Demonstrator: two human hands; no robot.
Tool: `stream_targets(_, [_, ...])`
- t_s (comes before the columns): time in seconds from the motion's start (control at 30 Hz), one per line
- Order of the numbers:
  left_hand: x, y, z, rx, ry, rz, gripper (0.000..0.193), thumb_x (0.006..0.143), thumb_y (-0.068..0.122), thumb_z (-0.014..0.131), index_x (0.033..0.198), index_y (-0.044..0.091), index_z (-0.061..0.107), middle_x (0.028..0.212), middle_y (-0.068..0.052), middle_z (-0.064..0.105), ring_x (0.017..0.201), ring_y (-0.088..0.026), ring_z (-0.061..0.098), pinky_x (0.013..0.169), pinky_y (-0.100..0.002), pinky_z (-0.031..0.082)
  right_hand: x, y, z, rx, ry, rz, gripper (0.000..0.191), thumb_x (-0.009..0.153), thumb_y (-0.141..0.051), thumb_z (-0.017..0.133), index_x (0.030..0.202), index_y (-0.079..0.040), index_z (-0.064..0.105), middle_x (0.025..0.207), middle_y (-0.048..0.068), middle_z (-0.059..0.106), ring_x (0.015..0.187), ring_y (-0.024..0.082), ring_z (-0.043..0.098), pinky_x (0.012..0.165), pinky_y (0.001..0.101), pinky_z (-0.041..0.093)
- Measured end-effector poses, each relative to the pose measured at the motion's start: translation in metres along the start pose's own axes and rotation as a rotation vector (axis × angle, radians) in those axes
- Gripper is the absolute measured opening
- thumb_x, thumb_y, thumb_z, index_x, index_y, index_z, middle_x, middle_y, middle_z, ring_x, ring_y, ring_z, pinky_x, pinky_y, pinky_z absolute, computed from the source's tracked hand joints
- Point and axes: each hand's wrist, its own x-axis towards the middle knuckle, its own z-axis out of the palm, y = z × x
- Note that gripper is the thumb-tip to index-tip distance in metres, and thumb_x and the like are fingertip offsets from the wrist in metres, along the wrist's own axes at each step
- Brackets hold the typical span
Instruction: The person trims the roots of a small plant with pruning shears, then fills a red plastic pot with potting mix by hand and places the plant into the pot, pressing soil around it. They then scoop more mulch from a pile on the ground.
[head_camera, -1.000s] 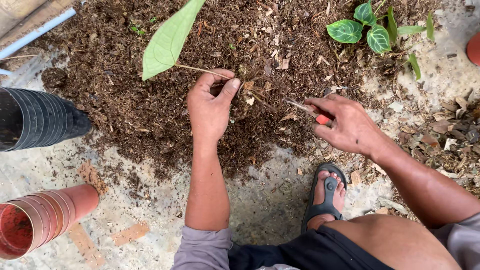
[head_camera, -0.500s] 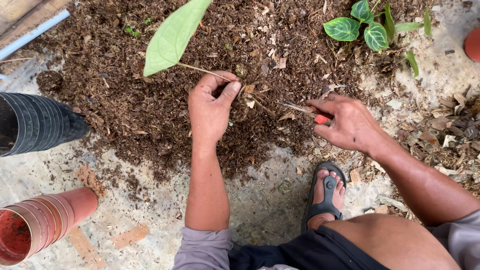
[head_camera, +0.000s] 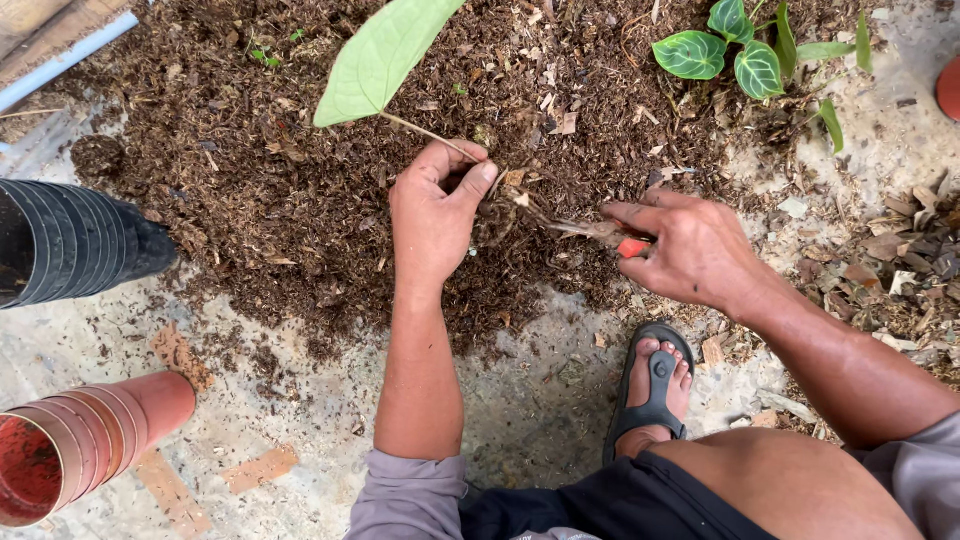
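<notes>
Far left: stacked black pots (head_camera: 70, 245), terracotta pots (head_camera: 80, 455) below. Centre: left hand (head_camera: 435, 215), grip pinched on leaf cutting (head_camera: 385, 55) stem at the mulch pile (head_camera: 250, 190). Right hand (head_camera: 695, 250) closed round red-handled snips (head_camera: 610, 238). Judged: trimming the base; cutting calls for blades aligned under the stem.

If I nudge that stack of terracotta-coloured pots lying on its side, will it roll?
Probably: the stack of terracotta-coloured pots lies on its side, round-walled. Being tapered, it would likely curve rather than roll straight. The pots look like thin nested plastic, so probably light.
</notes>
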Motion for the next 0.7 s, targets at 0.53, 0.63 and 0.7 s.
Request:
stream_targets(0.53, [0.002, 0.005, 0.007, -0.093, 0.001, -0.103, 0.009, 0.090, 0.007, 0.074, 0.099, 0.006, 0.073, 0.085, -0.001, 0.075, 0.072, -0.006, 0.068, 0.062, -0.024, 0.060, 0.007, -0.016, 0.001, -0.022, -0.137, 0.053, 0.050, 0.084, -0.025, 0.059, 0.132, -0.018, 0.071, 0.104, 0.019, 0.077, 0.073, 0.027, 0.076, 0.060, 0.0401, 0.064])
stream_targets(0.63, [0.006, 0.001, 0.001, -0.045, 0.064, -0.117, 0.010, 0.090, 0.007, 0.075, 0.100, 0.006, 0.075, 0.083, 0.000, 0.075, 0.069, -0.005, 0.065, 0.060, -0.021, 0.054, 0.003, -0.020, -0.004, -0.032, 0.139, -0.086, 0.054, 0.081, -0.023, 0.062, 0.132, -0.011, 0.070, 0.105, 0.022, 0.076, 0.089, 0.030, 0.074, 0.058, 0.0400, 0.063])
stream_targets(0.7, [0.007, -0.003, -0.001, -0.094, 0.072, -0.126, 0.009, 0.090, 0.007, 0.076, 0.099, 0.005, 0.075, 0.081, 0.001, 0.073, 0.068, -0.004, 0.063, 0.061, -0.019, 0.052, 0.003, -0.023, -0.009, -0.026, -0.007, 0.069, 0.061, 0.081, -0.025, 0.063, 0.141, -0.014, 0.065, 0.100, 0.019, 0.075, 0.076, 0.029, 0.073, 0.057, 0.0419, 0.062])
